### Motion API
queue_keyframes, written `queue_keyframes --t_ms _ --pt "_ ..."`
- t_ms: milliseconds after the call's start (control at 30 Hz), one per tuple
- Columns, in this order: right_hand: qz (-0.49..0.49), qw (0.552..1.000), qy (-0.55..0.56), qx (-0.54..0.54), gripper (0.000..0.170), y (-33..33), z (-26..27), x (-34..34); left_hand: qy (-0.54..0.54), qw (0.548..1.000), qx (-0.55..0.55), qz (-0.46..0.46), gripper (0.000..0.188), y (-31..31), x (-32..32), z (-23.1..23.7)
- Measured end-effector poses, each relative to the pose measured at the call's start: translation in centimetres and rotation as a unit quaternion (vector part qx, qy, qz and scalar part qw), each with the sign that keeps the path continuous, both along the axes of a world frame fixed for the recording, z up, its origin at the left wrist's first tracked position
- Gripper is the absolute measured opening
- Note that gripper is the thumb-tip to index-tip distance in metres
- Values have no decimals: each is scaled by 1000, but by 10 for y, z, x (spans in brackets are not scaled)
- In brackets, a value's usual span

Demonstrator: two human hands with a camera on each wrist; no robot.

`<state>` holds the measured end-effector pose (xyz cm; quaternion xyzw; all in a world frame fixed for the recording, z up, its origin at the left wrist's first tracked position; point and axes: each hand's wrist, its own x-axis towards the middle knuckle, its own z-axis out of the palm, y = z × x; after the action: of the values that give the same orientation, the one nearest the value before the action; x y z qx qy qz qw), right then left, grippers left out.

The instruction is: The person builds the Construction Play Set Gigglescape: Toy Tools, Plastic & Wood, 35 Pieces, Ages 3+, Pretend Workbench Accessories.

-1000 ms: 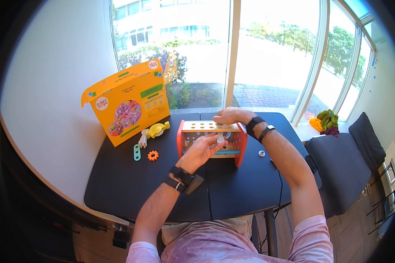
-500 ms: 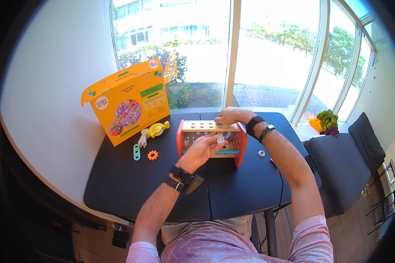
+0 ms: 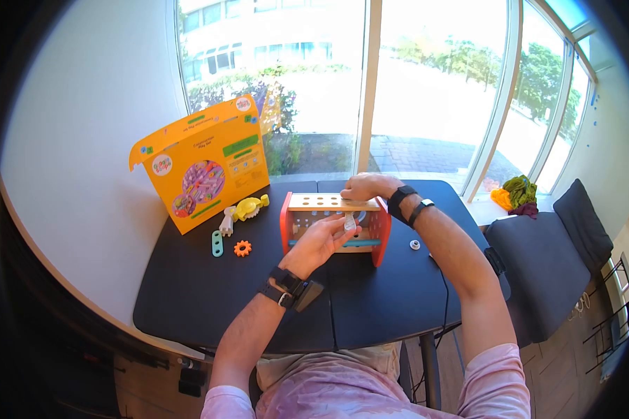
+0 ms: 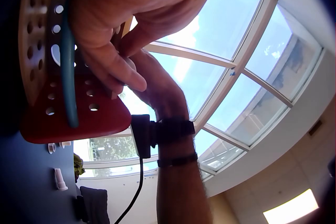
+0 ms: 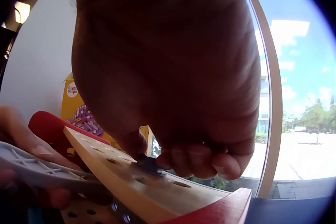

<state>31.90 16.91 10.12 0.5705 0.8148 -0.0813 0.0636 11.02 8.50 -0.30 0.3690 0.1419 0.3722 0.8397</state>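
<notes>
A toy workbench with red side panels [image 3: 383, 241] and a pale wooden top plank [image 3: 307, 201] with holes stands mid-table. My left hand [image 3: 318, 239] reaches in front of it and holds a light grey ribbed plastic tool [image 5: 47, 167], its far end running under the plank. Above the plank's right end, my right hand [image 3: 370, 186] has its fingers curled down. Its thumb and fingers pinch a dark plastic bolt head [image 5: 149, 165] sitting at a hole in the plank. The bolt head is blurred, and the hand covers it in the head view. A teal bar [image 4: 68, 77] crosses the workbench's front.
On the left a yellow box [image 3: 203, 164] stands upright behind a yellow toy piece [image 3: 250, 207], a white piece [image 3: 227, 221], a teal holed strip [image 3: 217, 243] and an orange gear [image 3: 242, 248]. A small white nut [image 3: 414, 245] lies on the right, near a black cable [image 3: 447, 300].
My right hand's fingers were stretched out over the plank and have since curled in around the bolt head. The left hand and its tool have stayed in place.
</notes>
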Motion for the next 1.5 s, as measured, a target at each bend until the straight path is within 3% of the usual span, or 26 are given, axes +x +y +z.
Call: queue_keyframes --t_ms 133,267,367,433,500,600,733,867,967,1067,1167,1267,1367,1500 --pt "-11 1000 12 26 64 -28 16 0 1 1000 12 -14 32 -15 -9 2" --pt "-30 995 73 56 69 -60 40 4 73 997 25 -3 37 -43 -30 8" --pt "-55 991 62 103 64 -87 48 15 176 980 92 4 40 -76 -54 33" --pt "-70 981 60 173 60 -105 39 23 207 965 152 53 39 -94 -67 47" --pt "-95 986 34 130 58 -114 35 31 225 946 207 107 36 -109 -77 65" --pt "-142 984 87 70 59 -129 33 30 289 868 350 200 34 -95 -100 63" --pt "-163 964 196 71 56 -132 16 34 354 689 478 413 28 -70 -110 58" --pt "-179 949 237 104 48 -135 7 27 324 821 322 343 32 -56 -112 47" --pt "-180 940 260 130 38 -134 4 23 290 844 316 322 32 -54 -104 39" --pt "-135 954 213 162 62 -128 -1 25 274 856 314 307 30 -51 -106 38" --pt "-157 947 237 151 39 -132 6 20 284 865 292 293 28 -49 -111 42" --pt "-151 944 233 180 41 -122 -2 21 291 867 285 287 31 -44 -111 40" --pt "-132 948 218 192 56 -110 -11 25 291 866 283 292 31 -38 -110 38" --pt "-139 947 224 184 48 -103 -16 26 270 869 283 303 27 -37 -109 40"
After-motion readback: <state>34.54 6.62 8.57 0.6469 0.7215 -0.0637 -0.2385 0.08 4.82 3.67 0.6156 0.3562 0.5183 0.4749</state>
